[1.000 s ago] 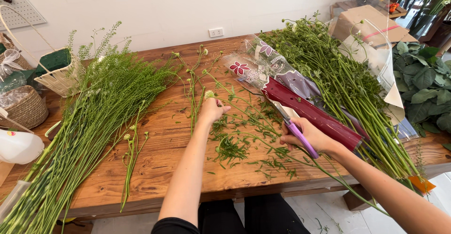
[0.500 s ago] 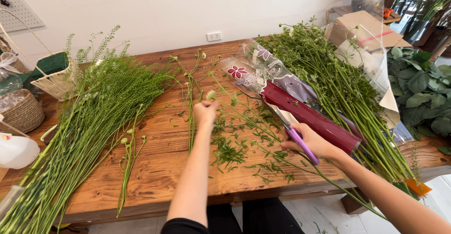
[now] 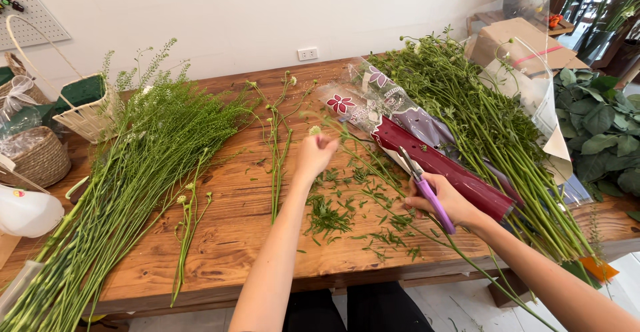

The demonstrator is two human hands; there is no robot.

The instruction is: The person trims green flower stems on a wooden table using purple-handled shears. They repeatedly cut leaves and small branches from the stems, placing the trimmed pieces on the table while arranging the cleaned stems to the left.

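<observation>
Trimming a thin flower stem on wooden table (image 3: 220, 239).

L hand (image 3: 315, 153) pinched shut on upper part of the stem (image 3: 373, 185), just below its small pale flower head (image 3: 315, 131); stem runs diag. down-right across table, passing under R hand (image 3: 445, 200). R hand clamped round purple-handled scissors (image 3: 427, 192), blades pointing up-left & slightly apart, right by the stem. Cut leaf bits (image 3: 330, 215) lie btwn the hands.

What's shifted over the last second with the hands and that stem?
The left hand, pinching the flower stem near its head, slid slightly right and away. The right hand kept hold of the purple-handled scissors, barely moving. Bundles and the wooden table stayed put.
</observation>
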